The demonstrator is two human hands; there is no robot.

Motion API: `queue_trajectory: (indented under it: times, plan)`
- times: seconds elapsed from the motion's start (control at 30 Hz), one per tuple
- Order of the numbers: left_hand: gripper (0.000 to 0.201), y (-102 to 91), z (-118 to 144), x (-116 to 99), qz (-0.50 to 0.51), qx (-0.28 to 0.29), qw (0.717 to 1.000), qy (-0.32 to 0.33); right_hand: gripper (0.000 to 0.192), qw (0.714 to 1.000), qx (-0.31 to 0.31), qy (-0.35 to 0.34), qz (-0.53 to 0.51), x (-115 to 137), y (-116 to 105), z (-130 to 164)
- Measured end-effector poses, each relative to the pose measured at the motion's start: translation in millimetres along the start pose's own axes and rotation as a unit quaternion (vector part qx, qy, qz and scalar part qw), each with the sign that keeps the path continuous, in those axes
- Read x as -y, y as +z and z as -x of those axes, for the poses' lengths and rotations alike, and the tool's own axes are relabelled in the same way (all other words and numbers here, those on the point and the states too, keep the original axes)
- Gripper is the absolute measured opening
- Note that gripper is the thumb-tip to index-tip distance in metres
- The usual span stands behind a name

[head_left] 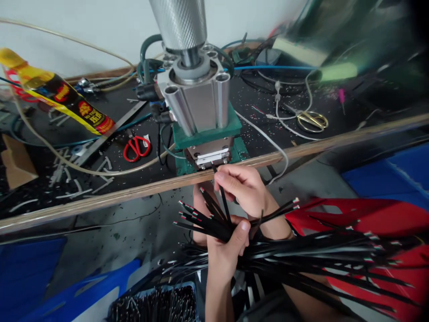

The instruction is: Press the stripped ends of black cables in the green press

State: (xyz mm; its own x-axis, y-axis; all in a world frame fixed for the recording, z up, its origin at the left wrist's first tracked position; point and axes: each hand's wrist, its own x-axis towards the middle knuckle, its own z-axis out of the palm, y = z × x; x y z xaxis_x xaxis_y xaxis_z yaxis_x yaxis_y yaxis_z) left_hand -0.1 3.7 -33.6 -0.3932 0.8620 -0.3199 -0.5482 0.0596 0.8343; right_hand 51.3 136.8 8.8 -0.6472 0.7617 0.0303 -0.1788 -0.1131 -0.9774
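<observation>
My left hand (231, 243) is closed around a bunch of black cables (214, 219) whose stripped ends show red, green and white wires. Between the thumb and fingers of my right hand (243, 185) is one black cable (221, 192) from that bunch. Its tip points up at the white slot at the front of a small pneumatic press (197, 105) on a green base; I cannot tell whether it is inside. Many more black cables (301, 250) lie across the lap, to the right of my left hand.
On the dark workbench (161, 174) are red-handled scissors (137, 148), a yellow-capped bottle (67, 96), gold-handled scissors (312, 121), hoses and scraps. A wooden edge runs along its front. Below stand a blue bin (193, 290) of short black pieces and a red stool (311, 212).
</observation>
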Motion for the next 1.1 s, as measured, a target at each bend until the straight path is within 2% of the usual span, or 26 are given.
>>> queue_trajectory:
  times: [0.23,0.43,0.63,0.93,1.1]
  plan:
    - [0.043,-2.9,-6,-4,0.015,-0.014,1.000,0.004,0.043,0.996,-0.083,0.000,-0.023,-8,15,-14]
    - [0.038,-2.4,-10,-8,0.018,-0.018,0.999,0.037,0.043,0.998,-0.068,0.011,-0.008,-9,17,-21]
    - [0.034,-0.9,-9,-10,0.042,-0.026,0.997,0.062,0.046,0.996,-0.092,0.012,0.004,-4,22,-20]
    - [0.035,-4.8,-9,-9,0.026,-0.016,0.998,0.058,0.040,0.993,-0.101,0.011,-0.055,-3,27,-24]
    - [0.034,-5.2,-8,-11,0.029,-0.017,0.998,0.055,0.043,0.993,-0.107,0.012,-0.050,2,29,-22]
